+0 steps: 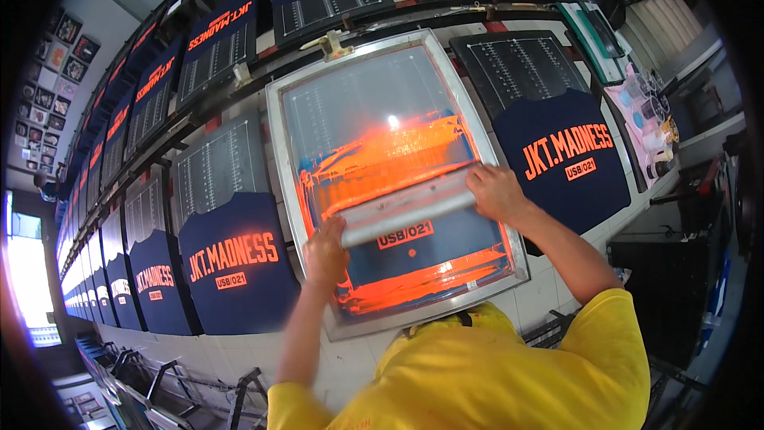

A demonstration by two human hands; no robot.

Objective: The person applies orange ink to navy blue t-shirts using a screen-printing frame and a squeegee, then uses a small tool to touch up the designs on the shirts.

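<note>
Orange lettering (567,151) on the navy cloth panel (549,195) to the right of the metal-framed screen (283,151): one line of big block capitals, a dot partway through, and a small orange box below with dark letters and digits cut out of it. Same print on the navy panel (231,306) left of the frame, and on more panels in the row stretching away farther left, shrinking to unreadable. Panels beyond the frame's far edge also carry orange capitals, upside down from this side. Inside the frame, a boxed label (404,233) with letters and digits shows through the mesh, just on the near side of the squeegee.

Squeegee (414,209), a long pale bar, lies across the frame's inside, a bit nearer the wearer than its middle, slightly tilted, right end farther off. Left hand (326,255) closed on the bar's left end, by the frame's left rail. Right hand (497,195) closed on its right end, by the right rail, fingers curled over. Orange ink (390,163) smeared thick on the far side of the bar; another streaky band along the frame's near edge. Dark platens (517,72) with white dotted markings show beyond the cloth on both sides of the frame.
</note>
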